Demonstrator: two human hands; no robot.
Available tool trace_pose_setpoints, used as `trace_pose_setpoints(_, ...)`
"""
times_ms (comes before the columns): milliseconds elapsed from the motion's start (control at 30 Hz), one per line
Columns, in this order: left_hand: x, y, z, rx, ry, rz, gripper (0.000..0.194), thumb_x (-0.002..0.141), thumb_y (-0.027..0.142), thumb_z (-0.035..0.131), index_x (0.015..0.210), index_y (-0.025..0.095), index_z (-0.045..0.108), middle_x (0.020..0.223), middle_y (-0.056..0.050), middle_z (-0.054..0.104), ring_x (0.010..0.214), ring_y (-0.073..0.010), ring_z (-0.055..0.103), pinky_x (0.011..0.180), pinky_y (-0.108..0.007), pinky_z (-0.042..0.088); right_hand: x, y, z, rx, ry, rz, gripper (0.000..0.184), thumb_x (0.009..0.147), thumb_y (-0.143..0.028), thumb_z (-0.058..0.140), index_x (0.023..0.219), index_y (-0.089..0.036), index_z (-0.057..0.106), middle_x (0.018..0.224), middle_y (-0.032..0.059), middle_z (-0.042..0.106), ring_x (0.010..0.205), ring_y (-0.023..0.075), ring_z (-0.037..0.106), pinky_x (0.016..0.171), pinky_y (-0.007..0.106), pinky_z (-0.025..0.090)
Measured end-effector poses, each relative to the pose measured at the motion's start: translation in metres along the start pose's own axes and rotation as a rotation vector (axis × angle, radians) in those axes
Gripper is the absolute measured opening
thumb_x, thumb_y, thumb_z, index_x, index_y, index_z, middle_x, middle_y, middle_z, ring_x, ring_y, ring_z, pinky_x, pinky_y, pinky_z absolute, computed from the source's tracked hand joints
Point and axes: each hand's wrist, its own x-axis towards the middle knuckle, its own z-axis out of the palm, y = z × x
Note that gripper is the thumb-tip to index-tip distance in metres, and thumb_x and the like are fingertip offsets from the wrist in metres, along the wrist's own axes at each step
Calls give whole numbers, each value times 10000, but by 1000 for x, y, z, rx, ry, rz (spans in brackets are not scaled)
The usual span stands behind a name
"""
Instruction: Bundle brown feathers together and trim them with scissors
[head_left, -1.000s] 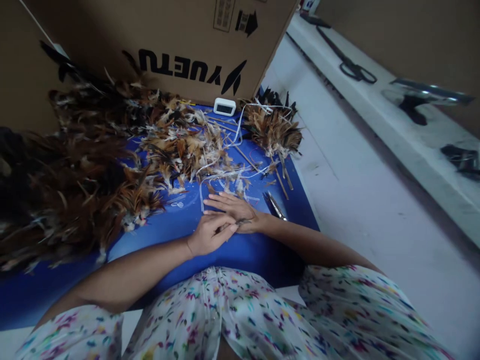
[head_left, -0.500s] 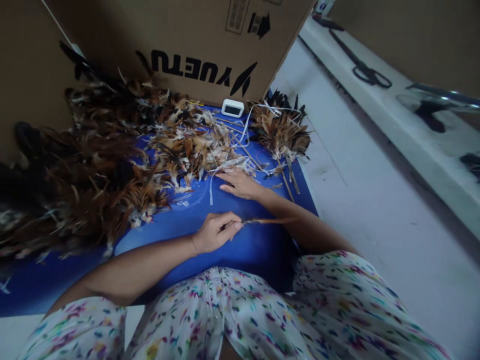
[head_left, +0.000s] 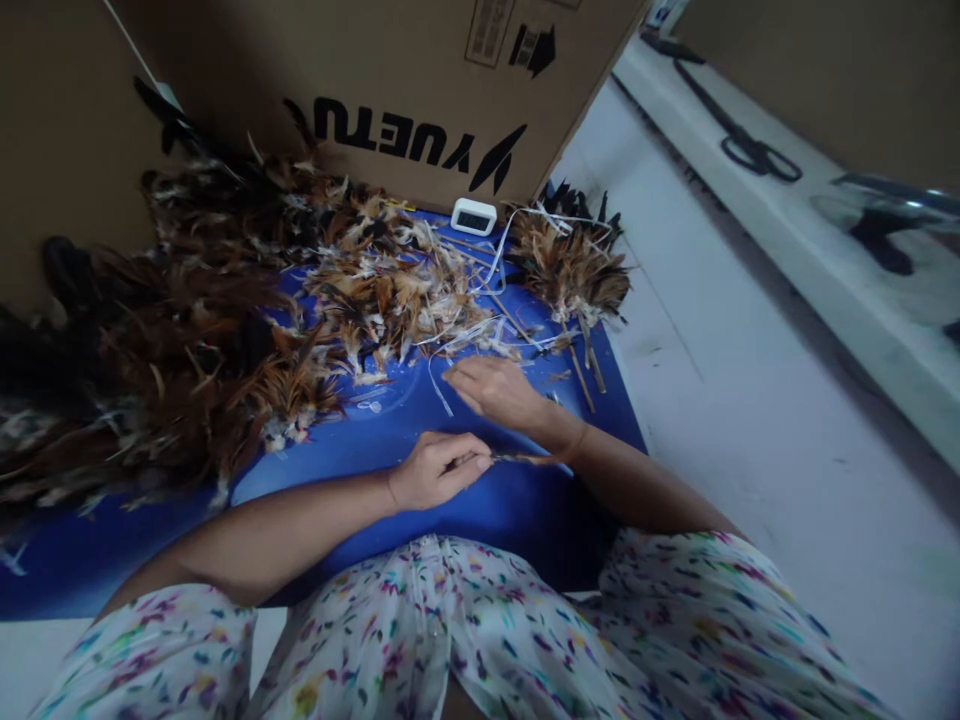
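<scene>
My left hand [head_left: 436,468] is closed in a pinch on the end of a thin wooden stick [head_left: 525,458] that points right, under my right wrist. My right hand [head_left: 496,388] lies a little farther away on the blue mat [head_left: 375,470], fingers curled and pinching a thin white strip [head_left: 440,388] at the edge of the loose brown and white feathers [head_left: 390,300]. A big heap of dark brown feathers [head_left: 150,350] fills the left side.
A finished feather bundle on sticks [head_left: 574,265] lies at the mat's right corner. A small white digital clock [head_left: 473,216] stands against a cardboard box [head_left: 405,90] at the back. Scissors [head_left: 750,150] rest on the white ledge to the right.
My right hand left my left hand, reached out to the feather pile's edge, then drew slightly back with a white strip. My left hand kept the stick.
</scene>
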Motion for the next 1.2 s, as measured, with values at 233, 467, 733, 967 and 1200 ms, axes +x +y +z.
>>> trace_pose_setpoints(233,-3,-2,2,108,8,185,228,913,251,477,809,160,658,638,-36,662,573,-117,592,595,-230,452,37,-35,33,87,67,-422,357,1005,-338,371,1250,-218,601,1358,43,579,1300,216,440,1017,392,367)
trace_pose_setpoints(467,-3,-3,1,125,2,152,244,914,267,465,808,166,660,610,-28,640,535,-113,560,578,-235,439,53,-30,48,95,-20,-384,497,994,-479,344,1420,-241,433,1535,35,378,1451,205,256,1174,448,184)
trace_pose_setpoints(733,-1,-3,2,79,69,188,161,907,211,508,819,156,631,550,29,570,474,-68,485,524,-186,384,40,3,41,128,39,-105,460,979,-414,420,1332,-145,541,1430,136,503,1319,285,440,1062,489,340)
trace_pose_setpoints(967,-1,-4,3,111,112,268,130,899,199,525,815,154,613,556,30,571,474,-63,498,513,-174,394,57,-17,26,253,273,-53,264,958,-236,450,1034,-159,691,1048,109,674,969,219,552,858,386,430)
trace_pose_setpoints(1200,-2,-5,4,101,132,317,111,890,181,536,815,158,613,563,21,591,473,-69,520,508,-173,404,103,-41,32,326,93,166,243,924,-324,533,956,-134,682,932,89,674,898,192,579,832,307,418)
